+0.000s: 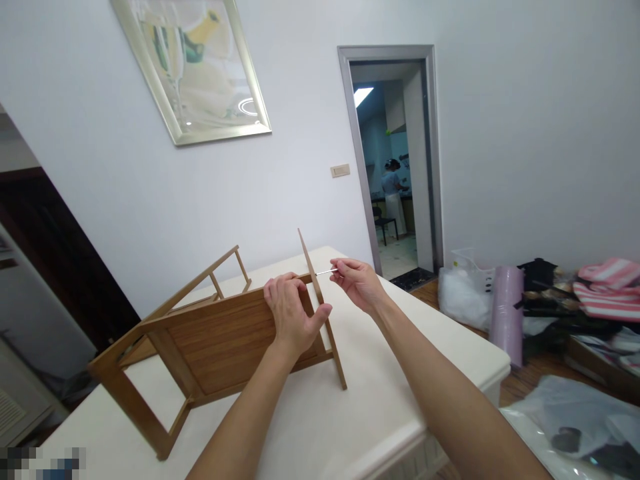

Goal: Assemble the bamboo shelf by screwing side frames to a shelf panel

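Observation:
A brown wooden furniture frame [220, 337] with a slatted panel lies on its side on the white table [370, 400]. A narrow wooden strip [336, 347] stands across its right end. My left hand [290, 313] is closed over the frame's upper rail, fingers over the far side and thumb reaching to the strip. My right hand [360, 283] pinches a thin silver rod [325, 272], which looks like a hex key. The rod's tip meets the strip near the upper rail's end. The fingers hide the rod's other end.
At right, a purple roll [506, 313], plastic bags [465, 297] and striped pink cloth [607, 290] crowd the floor. Beyond the doorway [437, 167] a person [393, 193] stands at a counter. A framed picture [175, 137] hangs on the wall behind the table.

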A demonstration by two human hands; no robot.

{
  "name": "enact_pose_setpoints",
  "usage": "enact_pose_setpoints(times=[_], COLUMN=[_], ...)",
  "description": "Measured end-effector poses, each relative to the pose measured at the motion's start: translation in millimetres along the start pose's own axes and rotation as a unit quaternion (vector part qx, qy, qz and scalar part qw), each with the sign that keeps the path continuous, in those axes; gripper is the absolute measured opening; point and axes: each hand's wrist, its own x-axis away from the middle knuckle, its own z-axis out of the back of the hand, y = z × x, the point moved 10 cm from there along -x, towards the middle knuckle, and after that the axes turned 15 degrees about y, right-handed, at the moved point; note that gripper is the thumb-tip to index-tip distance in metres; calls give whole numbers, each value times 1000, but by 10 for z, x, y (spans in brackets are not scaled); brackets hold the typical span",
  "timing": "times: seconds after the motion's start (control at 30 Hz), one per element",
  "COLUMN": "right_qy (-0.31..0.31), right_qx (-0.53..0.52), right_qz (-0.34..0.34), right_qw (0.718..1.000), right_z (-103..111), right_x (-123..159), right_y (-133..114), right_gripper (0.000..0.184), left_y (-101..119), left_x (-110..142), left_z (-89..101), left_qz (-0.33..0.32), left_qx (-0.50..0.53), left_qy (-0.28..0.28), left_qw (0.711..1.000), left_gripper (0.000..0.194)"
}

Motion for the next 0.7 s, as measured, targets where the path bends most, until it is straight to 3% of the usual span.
enact_pose_setpoints(times=[0.27,0.53,0.7], right_qy=[-9,11,-13], right_qx=[-20,-9,-5], right_qz=[-10,38,33], right_qw=[1000,999,999], right_z=[-11,26,16], right_x=[-29,-1,24], right_y=[53,-31,-49], right_gripper=[29,27,27], left_y=[-7,0,-15], left_x=[2,-6,3], left_z=[-12,8,13], left_qz=[-3,-7,2], left_qx=[-9,6,12], left_qy=[-4,-2,-5], left_qw=[1000,1000,1000], left_gripper=[61,58,56])
